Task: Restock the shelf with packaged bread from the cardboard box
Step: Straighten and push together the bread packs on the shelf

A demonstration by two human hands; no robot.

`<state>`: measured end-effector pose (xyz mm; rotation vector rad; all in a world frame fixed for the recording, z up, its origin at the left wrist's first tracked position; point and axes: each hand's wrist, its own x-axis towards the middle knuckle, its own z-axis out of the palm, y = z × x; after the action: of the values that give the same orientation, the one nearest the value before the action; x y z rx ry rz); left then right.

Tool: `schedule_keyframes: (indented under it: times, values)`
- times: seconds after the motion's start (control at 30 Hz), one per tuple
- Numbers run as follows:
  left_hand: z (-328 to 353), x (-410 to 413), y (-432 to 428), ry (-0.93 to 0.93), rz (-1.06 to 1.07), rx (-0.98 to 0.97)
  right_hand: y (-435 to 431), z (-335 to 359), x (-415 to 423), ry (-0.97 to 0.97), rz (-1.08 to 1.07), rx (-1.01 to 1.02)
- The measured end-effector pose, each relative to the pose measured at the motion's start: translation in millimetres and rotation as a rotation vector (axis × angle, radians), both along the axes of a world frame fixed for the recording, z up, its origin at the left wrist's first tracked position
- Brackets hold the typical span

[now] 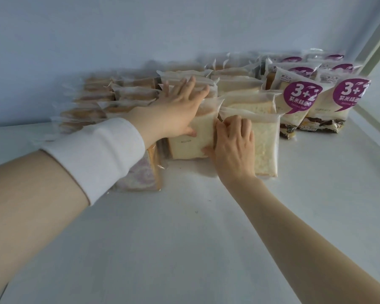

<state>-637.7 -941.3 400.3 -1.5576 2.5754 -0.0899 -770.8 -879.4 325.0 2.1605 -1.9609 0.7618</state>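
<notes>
1. You are at a smooth white shelf with a pale blue wall behind it; the cardboard box is not in view.
2. Your right hand lies flat, fingers close together, on the front bread packet, thumb at its left edge.
3. Your left hand, white sleeve pushed up, is spread, palm against the top of the neighbouring packet, thumb on its face.
4. Both packets stand upright, faces toward you, touching side by side; the seam between them sits between your hands, each hand nearest its own packet.
5. The wrappers are soft, frosted, crinkly film over square pale slices, so they will probably slump under pressure.
6. Further rows run back, and purple-labelled packets stand to the right.
</notes>
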Motion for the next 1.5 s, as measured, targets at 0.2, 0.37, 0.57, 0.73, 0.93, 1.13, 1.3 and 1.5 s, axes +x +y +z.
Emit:
schedule_keyframes:
  times: [0.2,0.37,0.57,0.73,0.93,1.13,1.3,1.5]
  values:
    - [19,-28,-1,0.189,-0.116,-0.025,39,-4,-68,-0.372,-0.139,-0.169]
    - [15,-89,-17,0.178,-0.192,-0.151,27,-19,-100,-0.85,-0.155,0.379]
    - [15,-98,-40,0.299,-0.079,-0.037,9,-27,-105,-0.982,-0.023,0.192]
    - [21,-93,-51,0.476,-0.071,0.031,-14,-32,-92,-0.886,-0.006,0.039]
    - [28,-92,-54,0.458,-0.04,0.124,-20,-38,-87,-0.845,0.018,0.032]
    - [22,-83,-38,0.188,-0.078,0.131,-18,-38,-95,-0.793,0.054,0.06]
    - [13,-84,-45,0.165,-0.127,0.062,-23,-40,-84,-0.728,0.021,0.007]
    - [11,-75,-48,0.118,-0.138,0.138,-19,-41,-90,-0.741,0.113,0.07]
